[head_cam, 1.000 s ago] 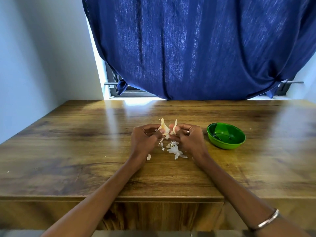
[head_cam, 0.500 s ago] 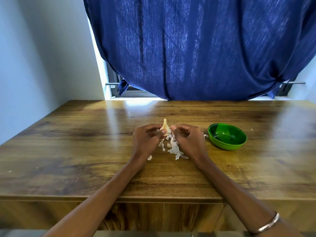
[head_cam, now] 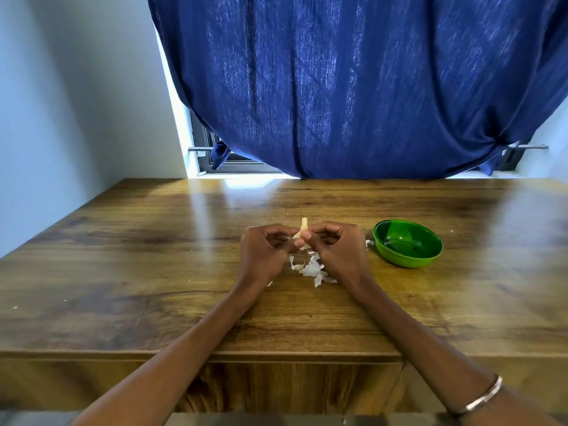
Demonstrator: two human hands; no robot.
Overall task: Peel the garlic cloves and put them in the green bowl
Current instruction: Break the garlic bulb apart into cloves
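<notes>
Centre of the frame, the left hand [head_cam: 266, 252] has its fingers curled in, pinching a garlic clove [head_cam: 302, 233] whose pale tip pokes up between the two hands, and the right hand [head_cam: 339, 252] meets it there with fingertips pinched on the same clove. Just below them, white peel scraps [head_cam: 312, 269] lie scattered on the wooden table [head_cam: 153, 256]. Over to the right sits the green bowl [head_cam: 407, 242], near the right hand but apart from it.

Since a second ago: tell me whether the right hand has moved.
Yes. The right hand closed in leftward, away from the bowl, until it met the left hand on the clove.
</notes>
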